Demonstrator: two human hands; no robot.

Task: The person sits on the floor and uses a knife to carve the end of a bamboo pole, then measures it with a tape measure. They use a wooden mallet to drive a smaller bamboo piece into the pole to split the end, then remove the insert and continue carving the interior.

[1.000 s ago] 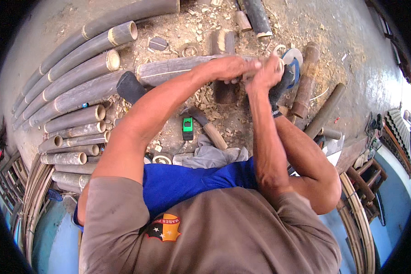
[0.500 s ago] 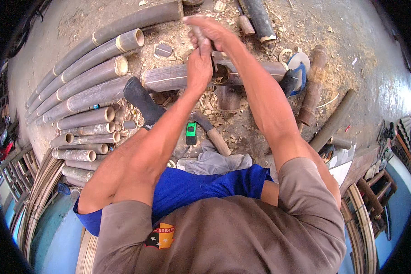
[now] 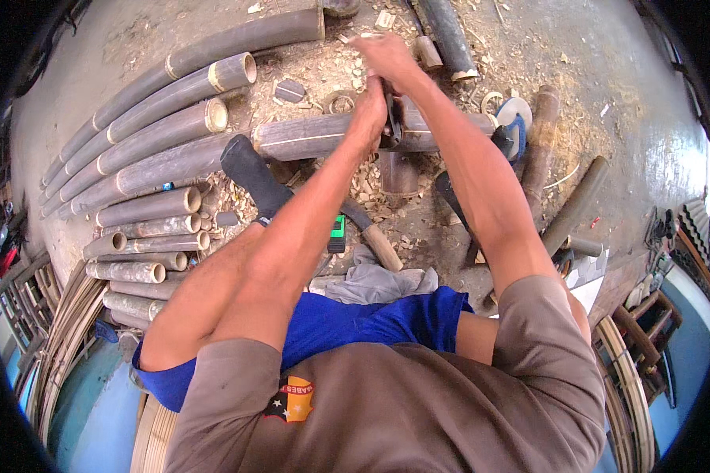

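A long grey-brown bamboo pole (image 3: pixel 300 136) lies across the ground in front of me. Above it is a dark-bladed tool (image 3: pixel 394 122), its blade reaching down against the pole's far side of the pale line. My left hand (image 3: pixel 369 109) is closed around the tool just over the pole. Higher up, my right hand (image 3: pixel 388 59) bends over the tool's top end, closed on it as far as I can see; one or more fingers point left, and the handle is hidden between the hands. A short upright bamboo piece (image 3: pixel 400 175) stands below the pole.
Several bamboo poles (image 3: pixel 185 79) and shorter lengths (image 3: pixel 158 203) lie at left. Nearer me are a wooden-handled tool (image 3: pixel 383 246), a green-and-black device (image 3: pixel 338 230) and a grey cloth (image 3: pixel 375 281). At right are a blue-strapped sandal (image 3: pixel 516 112) and bamboo pieces (image 3: pixel 576 202). Wood chips litter the ground.
Both hands and the tool have moved right along the pole. The tool's blade now covers the opening that showed beside it, and its handle is no longer visible. The view has shifted slightly.
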